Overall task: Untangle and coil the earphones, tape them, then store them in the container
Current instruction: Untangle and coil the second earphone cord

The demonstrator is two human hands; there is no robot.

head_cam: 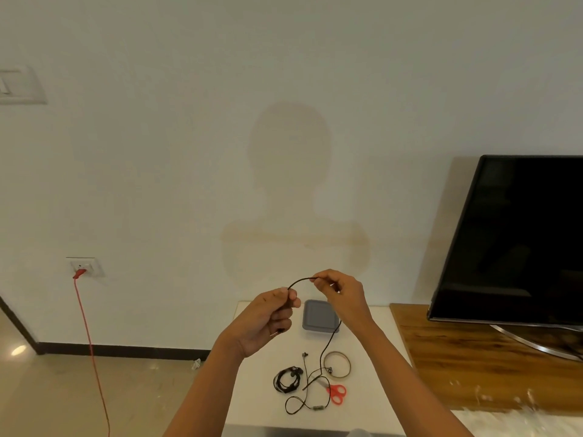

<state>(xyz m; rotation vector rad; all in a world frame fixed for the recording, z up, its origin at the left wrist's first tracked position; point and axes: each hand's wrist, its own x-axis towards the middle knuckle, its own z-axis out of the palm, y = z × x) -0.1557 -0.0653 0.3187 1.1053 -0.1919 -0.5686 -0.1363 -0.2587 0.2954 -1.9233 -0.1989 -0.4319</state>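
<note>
Both hands are raised above a white table [372, 335], holding a black earphone cable [328, 345]. My left hand [268, 316] pinches one end of the cable. My right hand [340, 291] pinches it a short way along, so the stretch between them arches upward. The rest of the cable hangs from my right hand down to the table and ends in loose loops near the earbuds. A second black earphone set [287, 379] lies coiled on the table. A grey square container [319, 315] sits at the table's far side. A tape ring [337, 364] and red-handled scissors [336, 393] lie nearby.
A black television [511, 241] stands on a wooden surface [467, 367] right of the table. A red cord [91, 348] runs from a wall socket [83, 267] down to the floor at left. A white wall stands behind the table.
</note>
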